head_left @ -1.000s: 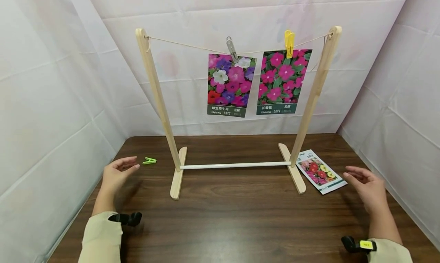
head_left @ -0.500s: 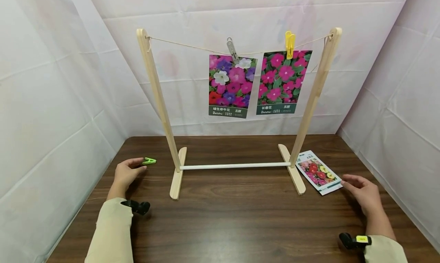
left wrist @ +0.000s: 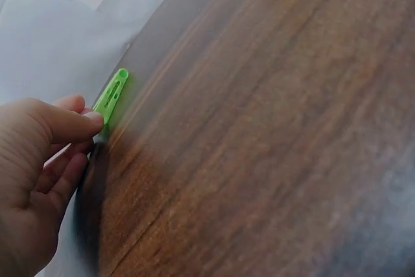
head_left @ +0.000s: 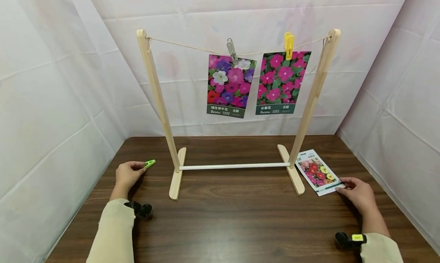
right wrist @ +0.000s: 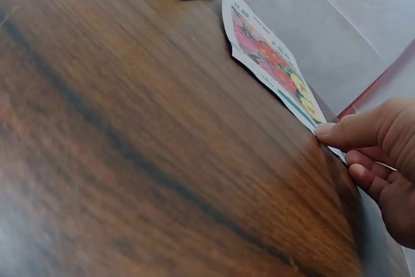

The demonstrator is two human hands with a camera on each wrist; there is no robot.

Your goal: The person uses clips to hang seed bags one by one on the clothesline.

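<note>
Your wooden frame [head_left: 156, 99] stands in the middle of the tabletop [head_left: 233, 217], with two feet and a white bar [head_left: 233, 165] low between them. You can pass a hand over that bar and under the two hanging packets [head_left: 231, 85]. The string [head_left: 192, 46] on the left half is bare. Near you the tabletop is wide and open. White cloth walls [head_left: 51, 102] close in on both sides. Your left hand [head_left: 128, 174] has little room by the left wall, and your right hand [head_left: 357, 194] sits between the frame's right foot and the right wall.
</note>
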